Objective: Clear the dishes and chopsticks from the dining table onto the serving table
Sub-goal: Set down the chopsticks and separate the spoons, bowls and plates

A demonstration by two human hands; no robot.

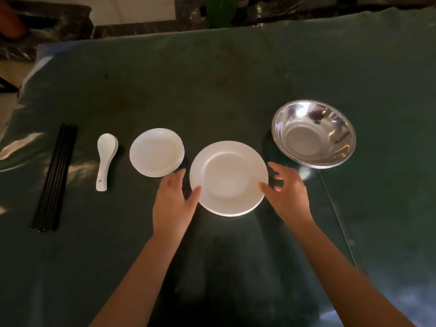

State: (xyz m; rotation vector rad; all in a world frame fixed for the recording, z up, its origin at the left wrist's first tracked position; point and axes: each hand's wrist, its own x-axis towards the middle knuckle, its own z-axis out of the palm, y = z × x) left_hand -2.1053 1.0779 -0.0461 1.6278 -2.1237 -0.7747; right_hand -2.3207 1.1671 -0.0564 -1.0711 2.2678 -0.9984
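A stack of large white plates [228, 171] lies on the green tablecloth [212, 90] in front of me. My left hand [173, 201] is at its left rim and my right hand [286, 194] at its right rim. Fingers of both are spread, and each thumb tip touches the rim. To the left lie a stack of small white plates [155, 152], stacked white spoons [105, 159] and a bundle of black chopsticks [55, 178]. Stacked steel bowls [313, 133] stand at the right.
The table's right edge [339, 220] runs close beside my right forearm. A dark marble ledge [141, 29] and a green plant [220, 10] stand beyond the far edge. Bare cloth stretches behind the dishes.
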